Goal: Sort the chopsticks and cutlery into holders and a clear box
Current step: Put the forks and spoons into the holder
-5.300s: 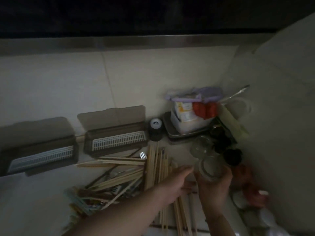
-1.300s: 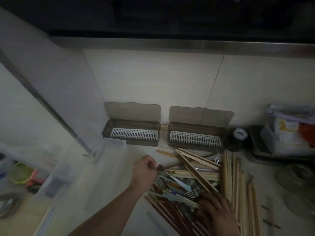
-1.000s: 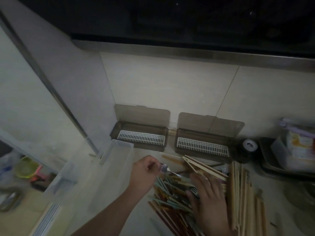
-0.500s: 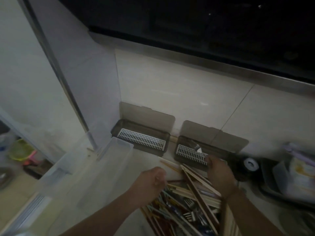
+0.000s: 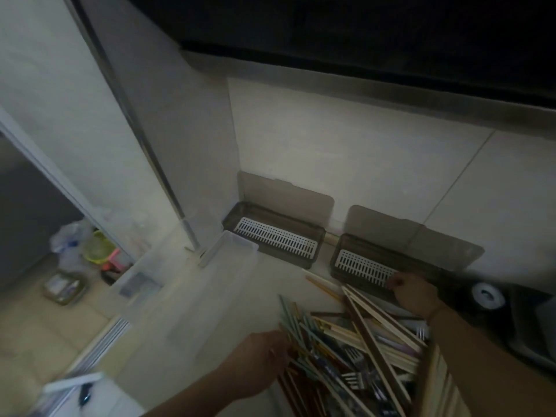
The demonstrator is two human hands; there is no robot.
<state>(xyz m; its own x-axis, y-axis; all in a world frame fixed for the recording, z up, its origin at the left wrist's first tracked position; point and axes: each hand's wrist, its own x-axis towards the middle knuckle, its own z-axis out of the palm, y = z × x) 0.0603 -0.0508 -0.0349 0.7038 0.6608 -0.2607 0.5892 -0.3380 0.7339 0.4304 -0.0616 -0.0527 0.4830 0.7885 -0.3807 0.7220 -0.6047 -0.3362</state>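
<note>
Two brown holders with white grates stand open against the wall tiles: the left holder (image 5: 240,210) and the right holder (image 5: 337,260). A clear box (image 5: 192,296) lies to their left on the counter. A mixed pile of chopsticks and forks (image 5: 355,350) fills the lower right. My right hand (image 5: 412,293) rests on the right holder's front edge, fingers curled over the grate; anything in it is hidden. My left hand (image 5: 261,353) touches the pile's left edge, fingertips among the chopsticks.
A small black jar with a white top (image 5: 487,296) stands right of the right holder, beside a dark tray (image 5: 538,341). Left of the counter's edge, bags and small containers (image 5: 90,245) sit on the floor. The scene is dim.
My right hand, which carried a fork over the right holder, has dropped onto that holder's front edge and the fork is out of sight. My left hand has reached down to the pile.
</note>
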